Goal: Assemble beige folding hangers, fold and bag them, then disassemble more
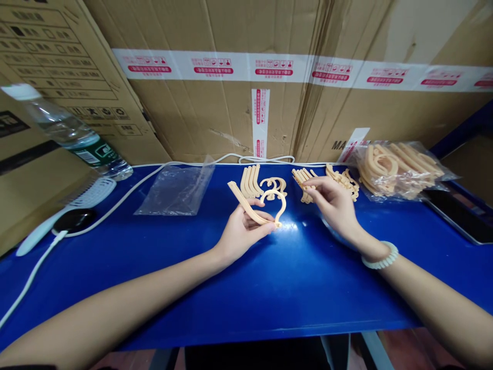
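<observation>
My left hand [246, 226] is closed on a beige plastic hanger piece [239, 195], a curved hook and one long arm meeting at the fingertips. My right hand [335, 205] pinches the end of a beige hanger arm [298, 180] above the right-hand row of arms [307, 198]. Behind my left hand lie a row of similar arms [251, 180] and several loose hooks [279, 182]. More hooks [344, 180] are piled just beyond my right hand, which partly covers them.
A clear bag of beige hanger parts [398, 169] stands at the right, beside a dark phone [458, 216]. At left are a flat plastic bag [175, 190], a water bottle [88, 144], a hairbrush [90, 192], and a black charger puck [75, 221] with white cable. Cardboard boxes [215, 113] wall the back.
</observation>
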A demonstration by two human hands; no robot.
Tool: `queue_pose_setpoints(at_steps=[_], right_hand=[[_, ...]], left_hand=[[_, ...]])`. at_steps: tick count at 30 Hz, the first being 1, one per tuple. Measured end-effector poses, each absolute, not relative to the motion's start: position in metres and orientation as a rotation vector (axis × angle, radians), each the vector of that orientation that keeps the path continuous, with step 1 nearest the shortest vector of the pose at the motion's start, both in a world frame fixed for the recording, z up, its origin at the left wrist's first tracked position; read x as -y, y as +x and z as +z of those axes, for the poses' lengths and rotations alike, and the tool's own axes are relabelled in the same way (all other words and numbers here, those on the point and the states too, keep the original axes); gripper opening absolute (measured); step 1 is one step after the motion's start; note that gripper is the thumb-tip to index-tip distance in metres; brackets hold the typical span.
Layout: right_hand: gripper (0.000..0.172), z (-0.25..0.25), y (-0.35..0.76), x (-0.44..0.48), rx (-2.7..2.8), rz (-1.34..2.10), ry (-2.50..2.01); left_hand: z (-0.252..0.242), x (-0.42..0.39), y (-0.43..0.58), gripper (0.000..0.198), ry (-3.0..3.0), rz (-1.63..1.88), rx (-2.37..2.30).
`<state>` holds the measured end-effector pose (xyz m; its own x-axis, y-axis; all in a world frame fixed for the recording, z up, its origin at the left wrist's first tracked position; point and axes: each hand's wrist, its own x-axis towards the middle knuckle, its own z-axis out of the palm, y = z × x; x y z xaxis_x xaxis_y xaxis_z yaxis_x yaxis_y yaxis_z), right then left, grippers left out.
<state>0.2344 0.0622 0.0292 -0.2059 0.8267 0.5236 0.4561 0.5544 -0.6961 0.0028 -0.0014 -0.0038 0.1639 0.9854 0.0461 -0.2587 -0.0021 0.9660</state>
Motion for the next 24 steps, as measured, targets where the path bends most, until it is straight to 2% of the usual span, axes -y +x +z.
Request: queue_pose_setpoints(at_steps=[6,14,20,24], right_hand=[[0.019,0.05,0.215,-0.023,1.419,0.914,-0.968],[0.022,0.038,0.207,-0.006,1.204,1.223,-1.029],[0.052,0.036,0.204,-0.003,1.109,1.23,-1.054],[0.077,0.039,0.199,-0.006,1.001,1.42,-1.043]], left_hand=[[-0.004,0.001,0.003,0.06,1.06,1.229,-0.882],[-0.005,-0.001,0.002,0.054,1.082,1.234,-0.891],[-0.003,0.001,0.001,0.046,1.113,1.228,-0.864],[-0.001,0.002,0.0,0.042,1.152,1.205,-0.854]])
